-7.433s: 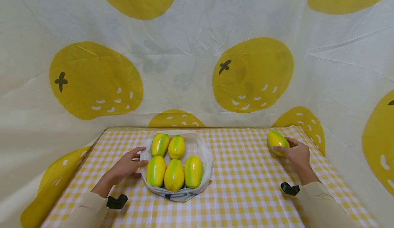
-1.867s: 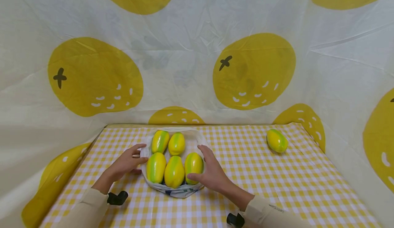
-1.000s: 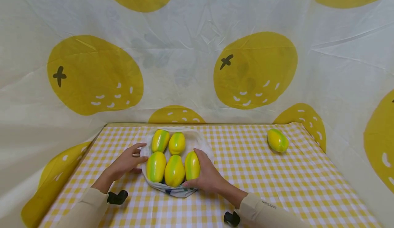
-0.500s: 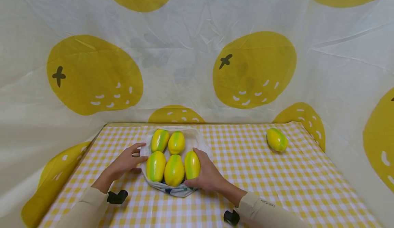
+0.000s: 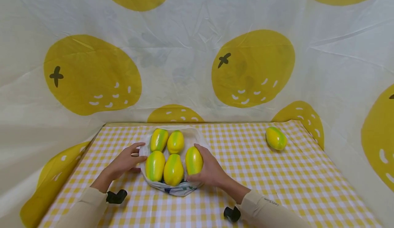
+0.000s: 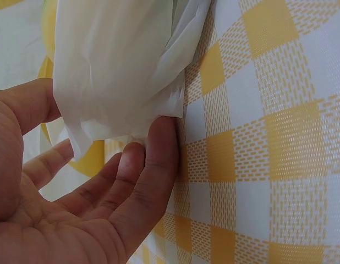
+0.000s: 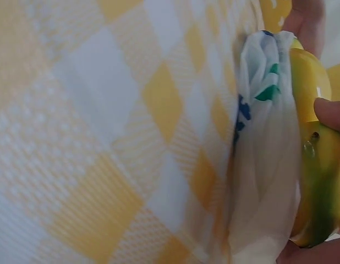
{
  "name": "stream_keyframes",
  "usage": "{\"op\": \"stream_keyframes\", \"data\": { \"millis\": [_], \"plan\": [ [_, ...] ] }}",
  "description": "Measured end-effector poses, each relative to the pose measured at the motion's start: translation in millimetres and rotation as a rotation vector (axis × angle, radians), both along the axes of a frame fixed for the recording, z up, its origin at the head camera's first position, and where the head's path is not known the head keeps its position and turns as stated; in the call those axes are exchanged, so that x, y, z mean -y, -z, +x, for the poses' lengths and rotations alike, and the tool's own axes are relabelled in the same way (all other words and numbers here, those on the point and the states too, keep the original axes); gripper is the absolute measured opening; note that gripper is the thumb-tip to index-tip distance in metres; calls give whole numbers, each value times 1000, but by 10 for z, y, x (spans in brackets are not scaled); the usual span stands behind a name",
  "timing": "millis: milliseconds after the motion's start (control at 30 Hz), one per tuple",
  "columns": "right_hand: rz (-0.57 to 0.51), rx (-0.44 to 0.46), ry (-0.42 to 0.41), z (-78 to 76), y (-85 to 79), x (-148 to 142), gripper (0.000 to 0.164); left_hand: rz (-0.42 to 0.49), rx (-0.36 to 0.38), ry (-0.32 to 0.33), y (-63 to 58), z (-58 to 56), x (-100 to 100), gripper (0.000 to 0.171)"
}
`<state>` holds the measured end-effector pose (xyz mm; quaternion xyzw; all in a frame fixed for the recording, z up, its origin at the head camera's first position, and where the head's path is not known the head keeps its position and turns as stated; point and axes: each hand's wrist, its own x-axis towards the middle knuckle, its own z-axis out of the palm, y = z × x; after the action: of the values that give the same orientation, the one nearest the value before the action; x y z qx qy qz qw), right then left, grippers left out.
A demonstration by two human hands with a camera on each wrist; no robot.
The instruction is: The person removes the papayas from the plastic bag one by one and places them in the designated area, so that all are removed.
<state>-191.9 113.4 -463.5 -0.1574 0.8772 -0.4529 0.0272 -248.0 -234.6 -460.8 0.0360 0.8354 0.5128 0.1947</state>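
In the head view my right hand point(image 5: 210, 169) grips the rightmost papaya point(image 5: 194, 160), yellow with a green stripe, thumb at its near end and fingers along its right side. That papaya stands tilted at the right of a white plastic bag point(image 5: 198, 135) with a rolled rim. Several other papayas point(image 5: 173, 170) lie in the bag in two rows. My left hand point(image 5: 123, 161) rests at the bag's left rim, fingers spread and loosely bent. Up close, the left fingertips point(image 6: 162, 132) touch the plastic. The right wrist view shows the held papaya point(image 7: 324, 187) beside the bag's wall.
Another papaya point(image 5: 276, 138) lies alone at the back right of the table. A yellow-and-white checked cloth point(image 5: 246, 159) covers the tabletop. Behind and at the sides hangs a pale curtain point(image 5: 178, 63) printed with big yellow fruit.
Earlier my right hand set a papaya at the back right and let go. It moved left to the bag, took hold of the rightmost papaya and has just shifted it slightly up. The left hand stayed.
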Motion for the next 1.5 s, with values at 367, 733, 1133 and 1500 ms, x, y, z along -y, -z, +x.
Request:
{"op": "stream_keyframes", "data": {
  "millis": [367,733,1133,1500],
  "plan": [
    [-3,-3,22,39,-149,-67,110,-11,-5,0,-2,3,2,79],
    [12,-18,57,53,-299,-155,110,-10,-5,6,-4,5,13,81],
    [17,-1,95,-6,-410,-281,111,-12,-3,11,-20,6,1,79],
    [37,24,122,-91,-441,-447,110,-12,4,0,-14,11,-5,79]
  ]
}}
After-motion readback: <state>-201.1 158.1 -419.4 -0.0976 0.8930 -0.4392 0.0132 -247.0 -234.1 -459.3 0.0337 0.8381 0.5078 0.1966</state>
